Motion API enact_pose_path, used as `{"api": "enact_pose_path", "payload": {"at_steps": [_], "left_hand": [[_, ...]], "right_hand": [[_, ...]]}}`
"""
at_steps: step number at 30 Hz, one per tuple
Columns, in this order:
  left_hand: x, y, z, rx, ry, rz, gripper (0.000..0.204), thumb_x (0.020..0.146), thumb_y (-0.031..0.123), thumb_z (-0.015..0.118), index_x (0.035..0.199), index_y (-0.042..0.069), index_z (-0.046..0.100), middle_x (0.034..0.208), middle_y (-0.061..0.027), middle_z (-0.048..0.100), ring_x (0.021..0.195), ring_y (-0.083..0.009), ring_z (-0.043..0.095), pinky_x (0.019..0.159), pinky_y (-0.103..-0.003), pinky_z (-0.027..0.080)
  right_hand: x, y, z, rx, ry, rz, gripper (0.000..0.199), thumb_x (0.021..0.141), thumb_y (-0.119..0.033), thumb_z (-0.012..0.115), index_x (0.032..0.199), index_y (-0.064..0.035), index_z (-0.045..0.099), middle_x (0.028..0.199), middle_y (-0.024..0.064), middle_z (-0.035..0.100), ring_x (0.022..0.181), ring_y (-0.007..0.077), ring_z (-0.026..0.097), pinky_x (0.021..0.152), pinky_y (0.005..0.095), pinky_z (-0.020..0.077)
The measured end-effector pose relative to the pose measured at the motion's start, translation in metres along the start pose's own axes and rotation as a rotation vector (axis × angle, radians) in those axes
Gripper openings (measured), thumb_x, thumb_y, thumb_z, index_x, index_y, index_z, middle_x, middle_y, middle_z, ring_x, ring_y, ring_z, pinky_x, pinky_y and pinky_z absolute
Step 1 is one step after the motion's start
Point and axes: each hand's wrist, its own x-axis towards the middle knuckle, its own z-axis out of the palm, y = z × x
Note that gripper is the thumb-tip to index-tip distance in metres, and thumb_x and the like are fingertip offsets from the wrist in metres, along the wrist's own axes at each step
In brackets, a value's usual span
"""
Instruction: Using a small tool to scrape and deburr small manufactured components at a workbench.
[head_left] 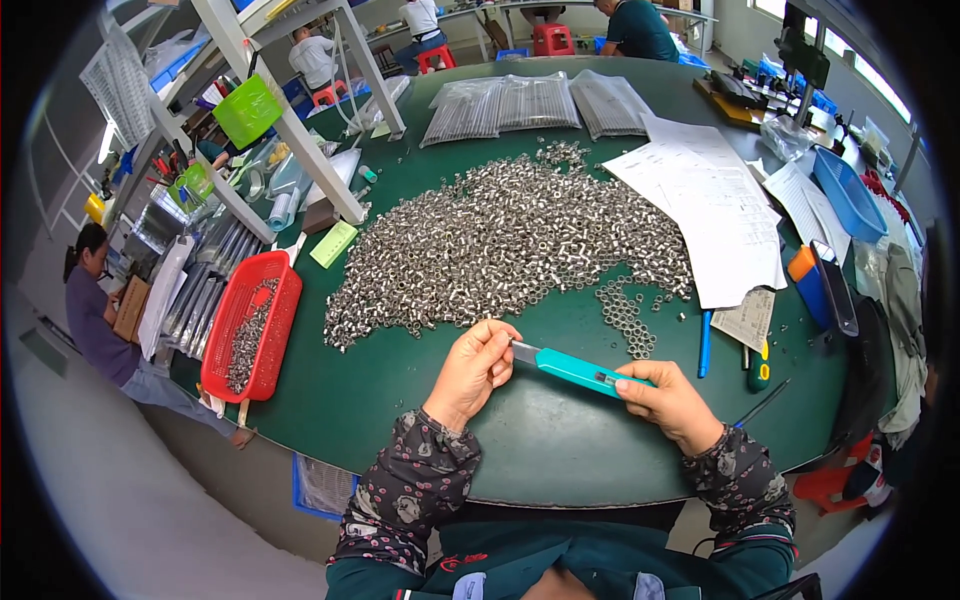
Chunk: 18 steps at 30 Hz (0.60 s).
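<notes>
In my right hand (pixel 665 400) is a teal utility knife (pixel 575 371), its grey blade end pointing left. The thumb lies along the handle near the slider. My left hand (pixel 472 372) is closed at the blade tip, thumb and fingers pinched together. Whatever sits in that pinch is hidden or too small to name. Just beyond both hands spreads a large heap of small silvery metal rings (pixel 510 240). Some of these rings lie flat in a loose patch (pixel 628 320) near the right side of the heap.
A red plastic basket (pixel 287 300) with metal pieces stands left on the green table (pixel 560 450). Bagged rods (pixel 535 103) lie at the far side. To the right are paper sheets (pixel 700 200), a blue pen (pixel 705 345), a screwdriver (pixel 759 370) and a phone (pixel 835 290).
</notes>
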Motion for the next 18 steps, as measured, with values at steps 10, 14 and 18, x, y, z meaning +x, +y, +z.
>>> {"api": "enact_pose_path", "payload": {"at_steps": [10, 14, 18], "left_hand": [[0.001, -0.003, -0.001, 0.115, 0.008, 0.006, 0.015, 0.088, 0.017, 0.047, 0.083, 0.003, 0.051, 0.06, 0.0009, 0.045, 0.047, -0.0036, 0.034, 0.041, -0.017, 0.029], [0.0, -0.002, 0.0, 0.128, 0.024, -0.013, 0.016, 0.088, 0.017, 0.046, 0.081, 0.003, 0.05, 0.059, 0.001, 0.043, 0.047, -0.0035, 0.032, 0.041, -0.017, 0.028], [0.001, -0.004, -0.002, 0.108, 0.028, -0.034, 0.017, 0.088, 0.018, 0.046, 0.081, 0.004, 0.049, 0.059, 0.0013, 0.041, 0.046, -0.0033, 0.031, 0.041, -0.017, 0.028]], "right_hand": [[0.002, 0.004, -0.002, -0.096, 0.094, -0.111, 0.017, 0.08, -0.014, 0.058, 0.086, 0.0016, 0.059, 0.061, -0.0052, 0.045, 0.051, 0.0012, 0.035, 0.044, 0.0171, 0.0257], [0.002, 0.007, -0.003, -0.18, 0.127, -0.193, 0.015, 0.079, -0.013, 0.059, 0.084, 0.0017, 0.059, 0.063, -0.0039, 0.048, 0.054, 0.0027, 0.038, 0.047, 0.0181, 0.0288], [0.004, 0.01, -0.004, -0.324, 0.175, -0.292, 0.018, 0.078, -0.014, 0.06, 0.083, 0.003, 0.06, 0.066, -0.0013, 0.054, 0.061, 0.0056, 0.046, 0.053, 0.0203, 0.0375]]}}
